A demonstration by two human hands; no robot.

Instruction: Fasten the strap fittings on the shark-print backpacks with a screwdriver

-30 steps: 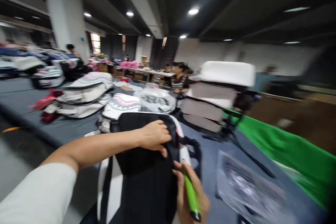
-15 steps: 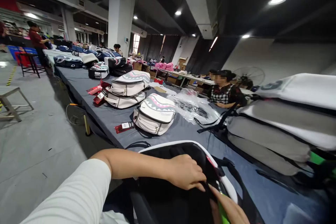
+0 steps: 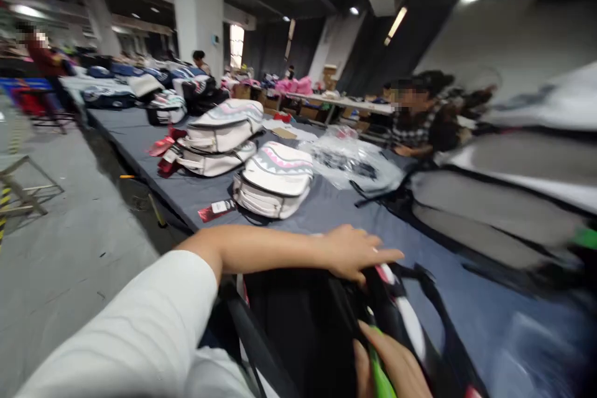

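Note:
An unzipped backpack [image 3: 298, 323] with a black inside and white-and-pink edging lies in front of me at the table's near side. Across its top reaches my left hand [image 3: 354, 252], fingers stretched and apart, resting at the far rim near the right corner. Lower down, my right hand [image 3: 396, 360] is closed round the backpack's right side, thumb and fingers on either side of the edge. A bright green piece [image 3: 381, 376] shows between them; I cannot tell what it is. A black strap [image 3: 436, 305] hangs off the bag's right side.
A white shark-mouth backpack [image 3: 275, 180] with a red tag [image 3: 216, 209] lies just beyond. Two similar ones are stacked [image 3: 221, 137] farther left. Clear plastic bags [image 3: 349, 158] lie behind. Grey-and-white backpacks [image 3: 494, 199] are piled at right; a co-worker [image 3: 415, 118] sits across the table.
My left hand has come out of the bag's opening to its far rim, its fingers spreading. The far rim has folded lower. My right hand stays at the side; the view has shifted.

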